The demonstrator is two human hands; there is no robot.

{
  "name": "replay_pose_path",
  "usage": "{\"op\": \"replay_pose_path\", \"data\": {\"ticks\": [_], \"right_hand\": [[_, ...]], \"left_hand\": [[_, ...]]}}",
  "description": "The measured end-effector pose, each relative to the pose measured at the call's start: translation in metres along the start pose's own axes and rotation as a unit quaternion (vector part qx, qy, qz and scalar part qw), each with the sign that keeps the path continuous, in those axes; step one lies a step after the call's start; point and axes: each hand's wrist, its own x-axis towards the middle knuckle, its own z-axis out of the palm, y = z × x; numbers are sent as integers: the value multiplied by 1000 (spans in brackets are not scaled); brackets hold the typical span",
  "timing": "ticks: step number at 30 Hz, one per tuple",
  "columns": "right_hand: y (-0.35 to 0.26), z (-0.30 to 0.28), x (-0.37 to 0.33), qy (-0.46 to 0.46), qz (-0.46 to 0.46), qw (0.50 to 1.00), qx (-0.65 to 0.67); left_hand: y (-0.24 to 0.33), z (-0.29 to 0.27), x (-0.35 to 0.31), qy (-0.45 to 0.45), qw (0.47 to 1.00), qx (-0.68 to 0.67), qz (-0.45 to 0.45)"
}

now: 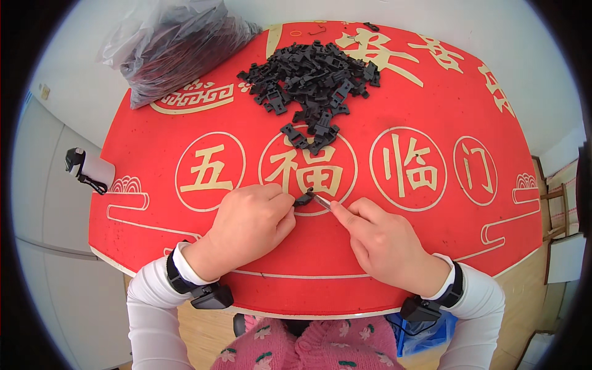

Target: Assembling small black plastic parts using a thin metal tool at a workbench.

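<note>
Black piece (303, 200) sits in left fingers (286, 206), silver tool (322, 201) in right fingers (346, 219).

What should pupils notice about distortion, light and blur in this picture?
In the head view: corners black, table edges seemingly bowed; light fairly even, pale glare on the bag; dark pile low in detail; left hand and right hand without obvious blur.

White cylinder (100, 168) — blue plastic (412, 346).

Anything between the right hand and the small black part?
Only the slim metal tool the right hand holds, its tip at the black part in the left hand. Nothing else visible stands between; the black pile lies beyond both hands.
</note>
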Motion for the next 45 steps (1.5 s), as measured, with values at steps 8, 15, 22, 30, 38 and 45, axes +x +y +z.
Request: {"op": "replay_pose_path", "data": {"ticks": [8,15,22,30,38,45], "right_hand": [[-1,-1,-1,3,-2,1000,-21],[0,0,-2,-4,12,1000,-26],[1,3,-3,6,3,1000,18],[0,-2,-4,9,10,995,-101],[0,-1,-4,-12,-14,998,-56],[9,-4,-1,28,11,996,-88]], "left_hand": [[-1,-1,-1,-4,1000,6,2],[0,0,-2,6,1000,11,14],[2,0,-1,1,1000,18,24],[6,1,-3,3,999,33,27],[8,0,-3,-10,999,32,26],[8,-2,-3,9,996,74,56]]}}
